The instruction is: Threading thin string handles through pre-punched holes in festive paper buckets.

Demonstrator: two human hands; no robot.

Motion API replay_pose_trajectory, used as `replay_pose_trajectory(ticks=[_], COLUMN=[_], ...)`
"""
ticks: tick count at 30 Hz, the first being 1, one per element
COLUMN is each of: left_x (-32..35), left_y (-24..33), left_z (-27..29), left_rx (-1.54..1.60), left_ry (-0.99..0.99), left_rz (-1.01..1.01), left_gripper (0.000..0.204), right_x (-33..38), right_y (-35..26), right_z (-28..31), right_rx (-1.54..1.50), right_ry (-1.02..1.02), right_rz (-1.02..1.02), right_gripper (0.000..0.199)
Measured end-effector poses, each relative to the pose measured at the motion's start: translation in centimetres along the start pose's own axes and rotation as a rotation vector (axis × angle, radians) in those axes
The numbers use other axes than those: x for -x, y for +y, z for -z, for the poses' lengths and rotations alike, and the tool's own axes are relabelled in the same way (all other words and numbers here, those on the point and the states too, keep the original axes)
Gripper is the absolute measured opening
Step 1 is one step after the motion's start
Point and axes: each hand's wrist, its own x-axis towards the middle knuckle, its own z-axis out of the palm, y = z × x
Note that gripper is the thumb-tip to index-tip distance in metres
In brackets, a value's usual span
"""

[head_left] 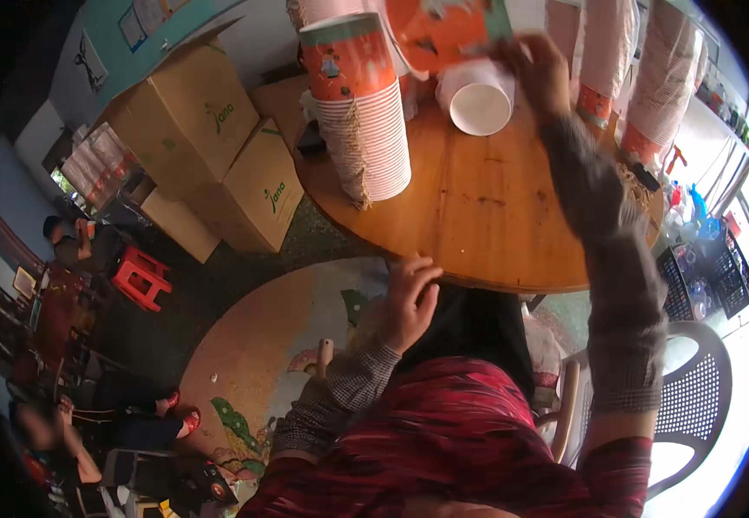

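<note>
At the far side of the round wooden table, my right hand grips the edge of an orange paper tub with a green band, partly cut off by the picture's top. Below it a white paper tub lies on its side with its mouth toward me. A tall stack of nested orange paper tubs stands at the left of the table, a strand of rope hanging down its side. My left hand is at the table's near edge, empty, with its fingers loosely apart.
Plastic-wrapped tub stacks stand at the table's far right. Cardboard boxes are to the left, near a red stool. A round painted tabletop lies below left. Two people sit at the left; a chair is right.
</note>
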Motion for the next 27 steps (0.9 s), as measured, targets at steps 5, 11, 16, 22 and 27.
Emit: replay_pose_trajectory(ticks=[5, 11, 16, 22, 27], left_x=[6.6, 7.0, 7.8, 8.4, 7.8], left_y=[-4.7, -6.9, -8.2, -9.1, -8.9], left_z=[-2.4, -2.8, -3.1, -3.1, -2.7], left_rx=[-0.078, -0.005, 0.021, 0.037, 0.045], left_ry=[-0.271, -0.304, -0.330, -0.319, -0.363], left_rz=[0.047, 0.207, 0.279, 0.324, 0.345], left_gripper=[0.021, 0.021, 0.022, 0.024, 0.023], right_x=[-9.8, -14.1, -16.7, -15.1, -15.4], right_y=[-5.0, -6.2, -7.3, -6.1, -5.3], right_z=[-8.5, -13.5, -15.5, -16.6, -16.6], right_rx=[-0.101, 0.273, 0.180, 0.353, 0.353], right_ry=[-0.279, -0.569, -0.978, -0.968, -1.009], right_rz=[0.100, 0.325, 0.108, 0.159, 0.196], right_gripper=[0.006, 0.012, 0.012, 0.012, 0.013])
